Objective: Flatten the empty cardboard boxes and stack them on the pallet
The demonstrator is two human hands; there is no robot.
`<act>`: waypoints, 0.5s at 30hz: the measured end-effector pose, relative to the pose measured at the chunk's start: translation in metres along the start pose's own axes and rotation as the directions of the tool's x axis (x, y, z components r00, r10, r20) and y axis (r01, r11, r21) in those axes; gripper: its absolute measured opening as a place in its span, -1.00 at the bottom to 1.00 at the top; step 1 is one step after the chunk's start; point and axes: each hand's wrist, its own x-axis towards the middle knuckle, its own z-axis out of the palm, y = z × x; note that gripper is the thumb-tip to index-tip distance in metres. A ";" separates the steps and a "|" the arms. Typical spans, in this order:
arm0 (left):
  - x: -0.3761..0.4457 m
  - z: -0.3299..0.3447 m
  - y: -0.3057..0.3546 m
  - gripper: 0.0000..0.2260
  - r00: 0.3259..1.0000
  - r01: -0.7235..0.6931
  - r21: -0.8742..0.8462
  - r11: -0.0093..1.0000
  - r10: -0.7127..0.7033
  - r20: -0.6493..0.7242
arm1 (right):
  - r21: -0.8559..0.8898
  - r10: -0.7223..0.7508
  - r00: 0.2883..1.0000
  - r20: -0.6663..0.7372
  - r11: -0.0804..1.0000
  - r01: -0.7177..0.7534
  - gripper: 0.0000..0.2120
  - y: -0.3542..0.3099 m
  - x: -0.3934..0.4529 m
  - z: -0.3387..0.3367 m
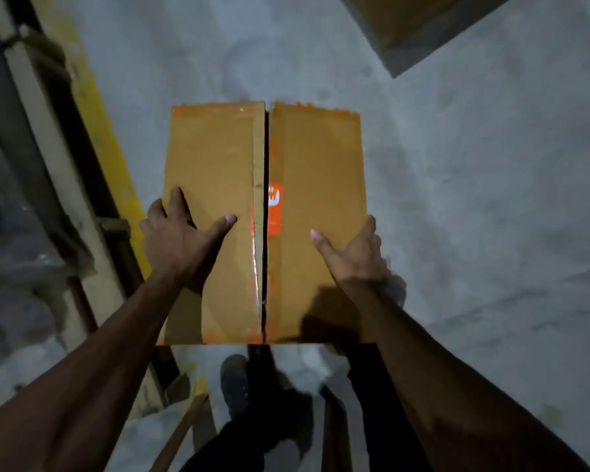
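A brown cardboard box is held up above the grey floor, its two top flaps meeting at a dark seam down the middle with an orange label beside it. My left hand holds the box's left edge, thumb lying across the left flap and fingers wrapped over the side. My right hand grips the right edge, thumb on the right flap, the fingers hidden round the side. No pallet can be made out.
Another cardboard box sits on the floor at the top right. A yellow floor line and a dark rack or frame run along the left. My feet in dark shoes are below the box.
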 end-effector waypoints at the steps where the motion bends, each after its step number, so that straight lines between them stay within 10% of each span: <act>1: 0.004 0.008 -0.013 0.00 1.000 0.004 -0.041 0.999 -0.004 0.009 | 0.019 -0.026 1.000 0.000 0.999 0.026 0.03 0.003 0.002 0.014; 6: 0.003 0.057 -0.086 0.09 0.971 0.027 -0.129 0.991 0.005 0.240 | -0.044 -0.076 0.994 0.078 0.996 0.080 -0.01 0.032 -0.011 0.079; 15: -0.056 0.085 -0.141 -0.13 0.982 -0.072 -0.218 0.973 0.107 0.156 | -0.187 -0.154 0.984 -0.088 0.973 0.136 -0.15 0.069 -0.044 0.126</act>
